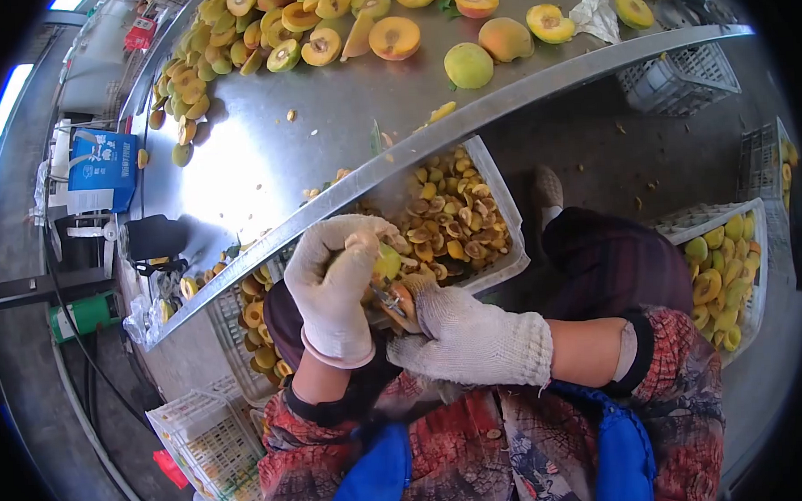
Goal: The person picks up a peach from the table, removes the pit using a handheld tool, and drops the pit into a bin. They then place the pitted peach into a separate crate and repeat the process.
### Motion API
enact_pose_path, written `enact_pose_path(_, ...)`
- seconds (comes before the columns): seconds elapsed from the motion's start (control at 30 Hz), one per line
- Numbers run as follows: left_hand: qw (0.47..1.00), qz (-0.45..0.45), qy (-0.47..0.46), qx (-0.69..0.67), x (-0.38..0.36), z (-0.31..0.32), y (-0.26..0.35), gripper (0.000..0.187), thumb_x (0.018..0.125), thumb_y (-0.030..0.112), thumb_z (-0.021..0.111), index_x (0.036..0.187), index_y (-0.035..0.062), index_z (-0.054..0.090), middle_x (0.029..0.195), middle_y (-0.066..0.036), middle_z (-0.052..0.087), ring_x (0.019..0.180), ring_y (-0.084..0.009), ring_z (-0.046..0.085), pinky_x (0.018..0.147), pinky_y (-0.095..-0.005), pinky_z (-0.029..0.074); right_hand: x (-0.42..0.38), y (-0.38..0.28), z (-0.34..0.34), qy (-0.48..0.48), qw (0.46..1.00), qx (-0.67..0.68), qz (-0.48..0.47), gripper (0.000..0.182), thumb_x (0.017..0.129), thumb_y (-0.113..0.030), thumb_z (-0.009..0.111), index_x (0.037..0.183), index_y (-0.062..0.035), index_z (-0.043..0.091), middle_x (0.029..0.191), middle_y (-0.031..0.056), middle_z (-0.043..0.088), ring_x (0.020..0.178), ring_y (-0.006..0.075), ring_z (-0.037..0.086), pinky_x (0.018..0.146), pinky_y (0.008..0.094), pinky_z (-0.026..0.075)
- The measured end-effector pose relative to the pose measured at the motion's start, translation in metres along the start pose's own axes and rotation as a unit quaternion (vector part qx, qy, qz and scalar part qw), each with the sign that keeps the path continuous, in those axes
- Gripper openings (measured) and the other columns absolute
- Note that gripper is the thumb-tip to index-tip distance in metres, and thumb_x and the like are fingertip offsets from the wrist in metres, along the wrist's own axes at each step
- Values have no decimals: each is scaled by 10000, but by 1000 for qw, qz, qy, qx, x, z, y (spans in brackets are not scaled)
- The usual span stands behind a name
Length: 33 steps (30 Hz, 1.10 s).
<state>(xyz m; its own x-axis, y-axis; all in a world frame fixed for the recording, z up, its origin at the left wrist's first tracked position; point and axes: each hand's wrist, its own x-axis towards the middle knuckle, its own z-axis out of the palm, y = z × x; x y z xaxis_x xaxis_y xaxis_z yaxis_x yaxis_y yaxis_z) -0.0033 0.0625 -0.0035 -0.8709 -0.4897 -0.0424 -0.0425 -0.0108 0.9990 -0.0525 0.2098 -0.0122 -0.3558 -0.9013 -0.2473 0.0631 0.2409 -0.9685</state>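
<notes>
My left hand, in a white knit glove, has its fingers curled round a yellow-green piece of peach. Close beside it, my right hand, gloved as well, is closed on a small metal-bladed tool whose tip points toward the fruit. The fingers hide much of the tool and part of the fruit. Under both hands is a white crate full of brownish-yellow pits and fruit scraps.
Halved peaches are heaped at the far side of the metal table, with a whole green-yellow peach near its edge. Crates of fruit halves stand at right and left. A blue box sits at the left.
</notes>
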Motion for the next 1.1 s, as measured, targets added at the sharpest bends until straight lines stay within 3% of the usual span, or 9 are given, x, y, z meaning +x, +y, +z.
enact_pose_path(0.13, 994, 97, 5, 40, -2, 0, -8, 105, 849, 54, 595, 914, -26, 612, 876, -104, 657, 768, -147, 605, 726, -279, 492, 3, 8, 7, 29, 999, -24, -37, 333, 828, -229, 571, 1021, 41, 546, 876, 281, 596, 854, 445, 597, 743, 493, 497)
enact_pose_path(0.33, 996, -84, 13, 30, 1, 6, 8, 142, 881, 107, 551, 914, -25, 591, 832, -131, 648, 755, -192, 632, 710, -308, 512, 6, 16, 9, 37, 994, -90, -49, 326, 837, -234, 570, 1016, 37, 547, 877, 278, 600, 856, 444, 596, 737, 491, 494)
enact_pose_path(0.47, 994, 42, 7, 97, -4, 3, 0, 127, 871, 93, 537, 883, -27, 577, 843, -136, 642, 746, -178, 617, 706, -306, 512, 1, 12, 9, 19, 999, -11, -40, 338, 840, -242, 588, 1034, 31, 540, 913, 272, 597, 877, 445, 589, 739, 473, 495)
enact_pose_path(0.6, 995, 57, -8, 86, -4, 0, -5, 113, 866, 62, 514, 880, -35, 570, 899, -160, 625, 747, -186, 608, 691, -315, 518, 4, 21, 15, 30, 999, 18, -42, 350, 830, -237, 601, 1078, 2, 534, 963, 252, 596, 913, 435, 585, 759, 451, 497)
enact_pose_path(0.8, 986, -157, 9, -57, 2, 1, 6, 86, 865, 36, 599, 872, -49, 597, 836, -105, 651, 727, -137, 616, 662, -262, 505, 5, 17, 11, 41, 992, -104, -63, 416, 824, -228, 614, 1164, -16, 501, 999, 227, 603, 923, 408, 599, 788, 420, 504)
enact_pose_path(0.87, 992, -127, 6, -14, 0, -2, 4, 115, 860, 58, 624, 888, -53, 621, 825, -88, 661, 731, -122, 620, 667, -249, 501, 5, 22, 15, 11, 994, -108, -8, 455, 838, -248, 637, 1192, -16, 468, 1046, 221, 589, 973, 364, 602, 833, 385, 493)
enact_pose_path(0.97, 996, 0, 3, 89, -8, -10, -3, 123, 846, 65, 648, 897, -48, 653, 811, -73, 674, 735, -105, 623, 674, -237, 499, 10, 45, 22, -24, 998, -2, -55, 450, 853, -248, 642, 1207, -29, 472, 1063, 142, 605, 943, 274, 609, 837, 368, 491)
enact_pose_path(1.07, 995, 64, -6, 80, -14, -18, 0, 123, 828, 61, 663, 902, -37, 664, 811, -67, 677, 741, -93, 615, 678, -238, 500, 3, 28, 25, -28, 999, 31, -30, 384, 869, -241, 639, 1178, -60, 501, 992, 77, 610, 859, 181, 599, 757, 325, 506)
enact_pose_path(1.1, 994, 72, -12, 77, -16, -20, 1, 128, 825, 63, 667, 903, -37, 664, 811, -66, 677, 742, -92, 614, 678, -238, 500, 5, 27, 32, 11, 994, -9, -112, 297, 877, -226, 601, 1107, -51, 532, 888, 85, 610, 786, 211, 610, 700, 356, 510)
